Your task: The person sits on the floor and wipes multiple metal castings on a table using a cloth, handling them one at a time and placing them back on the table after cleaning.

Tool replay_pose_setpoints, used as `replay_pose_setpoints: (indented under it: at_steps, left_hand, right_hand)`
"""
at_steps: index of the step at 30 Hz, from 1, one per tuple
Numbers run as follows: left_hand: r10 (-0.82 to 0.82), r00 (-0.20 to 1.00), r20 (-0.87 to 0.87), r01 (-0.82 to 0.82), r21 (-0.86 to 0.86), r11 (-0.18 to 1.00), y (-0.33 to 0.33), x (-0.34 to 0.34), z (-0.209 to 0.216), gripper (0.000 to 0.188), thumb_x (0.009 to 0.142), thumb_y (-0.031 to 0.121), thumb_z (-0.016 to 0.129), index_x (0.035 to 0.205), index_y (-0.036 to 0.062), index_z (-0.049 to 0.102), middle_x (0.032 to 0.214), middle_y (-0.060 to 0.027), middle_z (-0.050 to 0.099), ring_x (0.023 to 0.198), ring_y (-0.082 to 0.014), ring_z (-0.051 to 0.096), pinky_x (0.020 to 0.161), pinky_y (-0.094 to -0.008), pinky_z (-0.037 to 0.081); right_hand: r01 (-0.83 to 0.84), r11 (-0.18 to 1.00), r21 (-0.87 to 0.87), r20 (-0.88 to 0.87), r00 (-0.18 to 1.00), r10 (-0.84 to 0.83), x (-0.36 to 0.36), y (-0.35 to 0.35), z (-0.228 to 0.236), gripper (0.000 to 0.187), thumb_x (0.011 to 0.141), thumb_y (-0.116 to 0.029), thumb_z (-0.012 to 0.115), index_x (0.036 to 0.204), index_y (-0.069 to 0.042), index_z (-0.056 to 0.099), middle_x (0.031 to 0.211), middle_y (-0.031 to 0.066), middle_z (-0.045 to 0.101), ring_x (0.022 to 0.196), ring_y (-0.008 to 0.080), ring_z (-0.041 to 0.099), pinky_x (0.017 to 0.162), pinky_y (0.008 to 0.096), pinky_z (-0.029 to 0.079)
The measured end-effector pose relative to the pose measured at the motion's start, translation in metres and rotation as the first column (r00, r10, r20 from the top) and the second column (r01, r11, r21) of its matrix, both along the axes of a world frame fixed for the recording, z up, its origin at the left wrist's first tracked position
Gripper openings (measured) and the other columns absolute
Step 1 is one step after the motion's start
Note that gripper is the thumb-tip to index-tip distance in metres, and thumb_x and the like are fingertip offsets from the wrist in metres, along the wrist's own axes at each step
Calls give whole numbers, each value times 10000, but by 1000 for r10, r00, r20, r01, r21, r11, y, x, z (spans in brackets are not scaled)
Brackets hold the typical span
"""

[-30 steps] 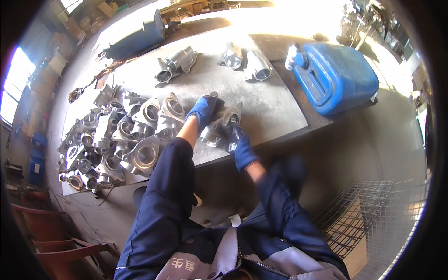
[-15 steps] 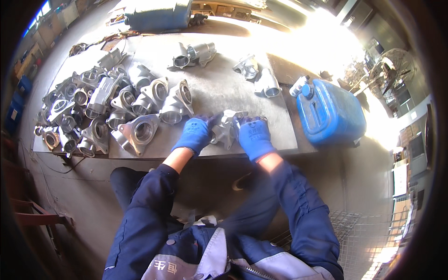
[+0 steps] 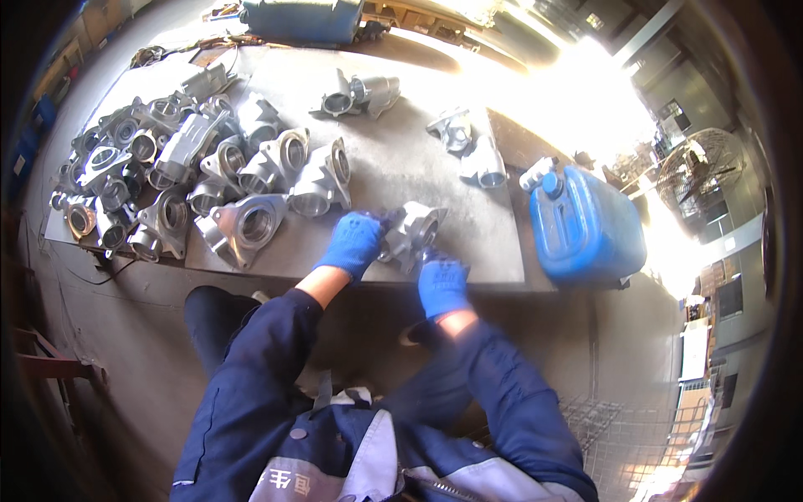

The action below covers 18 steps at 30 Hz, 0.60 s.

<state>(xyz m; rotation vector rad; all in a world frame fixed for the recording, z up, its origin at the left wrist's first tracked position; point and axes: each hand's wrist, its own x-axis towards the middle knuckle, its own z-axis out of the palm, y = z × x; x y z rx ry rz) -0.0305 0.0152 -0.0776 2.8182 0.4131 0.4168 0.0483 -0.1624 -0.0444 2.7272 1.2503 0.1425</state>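
At the near edge of the metal-topped table, a silvery cast-metal housing [image 3: 416, 226] with a round bore and a flange rests between my hands. My left hand [image 3: 355, 243], in a blue glove with dark fingertips, grips its left side. Just below the casting's right side is my right hand [image 3: 443, 283], gloved the same way, its fingers drawn together. Whether those fingertips touch the casting or hold something small is hidden. Beside my left hand stands another cast housing [image 3: 321, 180], at the border of a big cluster of similar castings [image 3: 188, 159].
Farther back on the table [image 3: 401, 159] lie a pair of castings [image 3: 360, 96] and, to the right, two more [image 3: 481, 159]. A blue plastic jerrycan [image 3: 590, 222] stands at the right end. A blue barrel [image 3: 301, 21] lies beyond the table; a fan [image 3: 701, 163] is at far right.
My right hand has come down and toward me, off the casting's upper right side. The casting has turned so its round bore shows. My left hand keeps its grip.
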Motion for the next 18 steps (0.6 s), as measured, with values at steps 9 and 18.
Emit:
replay_pose_setpoints:
  at_steps: [9,18]
  left_hand:
    - [10,1000,9,-10,-27,1000,-2,-4,14,678,705,361,770,1336,279,538,969,-91,678,869,-288,674,726,-417,536]
    - [49,993,-107,-50,-15,999,-4,-3,22,538,761,296,725,1280,256,585,982,-83,686,869,-283,687,716,-427,542]
  right_hand:
    - [-42,974,-223,-3,999,42,-10,-13,-20,140,891,-144,519,923,-137,655,806,60,695,743,255,697,626,439,487]
    - [-163,979,-124,85,981,174,-7,6,26,162,886,-129,512,980,-124,645,845,87,696,754,248,693,622,453,484]
